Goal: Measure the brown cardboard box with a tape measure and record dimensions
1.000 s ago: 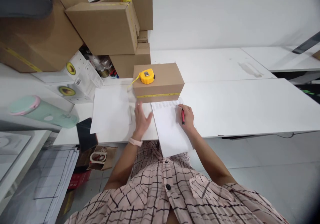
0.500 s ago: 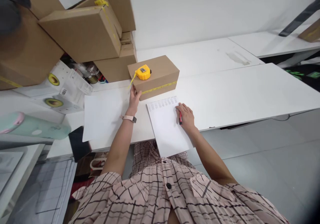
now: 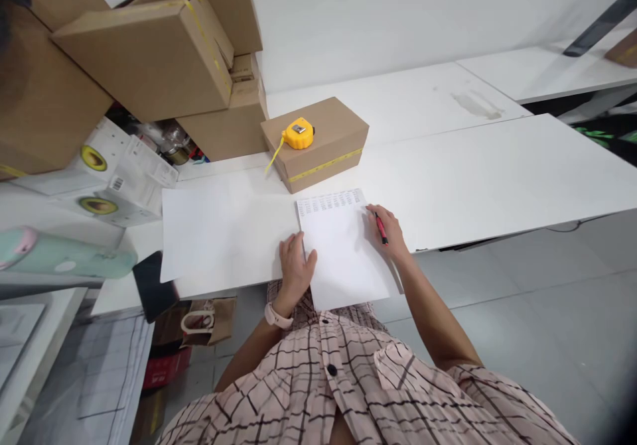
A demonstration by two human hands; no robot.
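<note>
My right hand (image 3: 391, 234) is closed around a red and black pen (image 3: 381, 229) and rests on the right side of a stack of white paper sheets (image 3: 348, 259). The top sheet carries a printed table of small figures along its far edge. My left hand (image 3: 296, 267) lies over the stack's left edge, thumb on the paper and fingers apart beside it. Beyond the paper sits a closed cardboard box (image 3: 323, 160) with a yellow measuring tape strip along its front. On top of the box lies a yellow tape measure (image 3: 298, 133), its strip hanging over the left side.
To the left lie a blank white sheet (image 3: 194, 233), a dark flat object (image 3: 154, 287) and a mint bottle (image 3: 74, 256). Large cardboard boxes (image 3: 149, 54) and white boxes with avocado pictures (image 3: 112, 186) pile up at the back left. The white table (image 3: 478, 173) stretches right.
My left hand has left the cardboard box and come down to the paper's left edge. The right hand still holds the pen, now slightly turned. The view has shifted a little.
</note>
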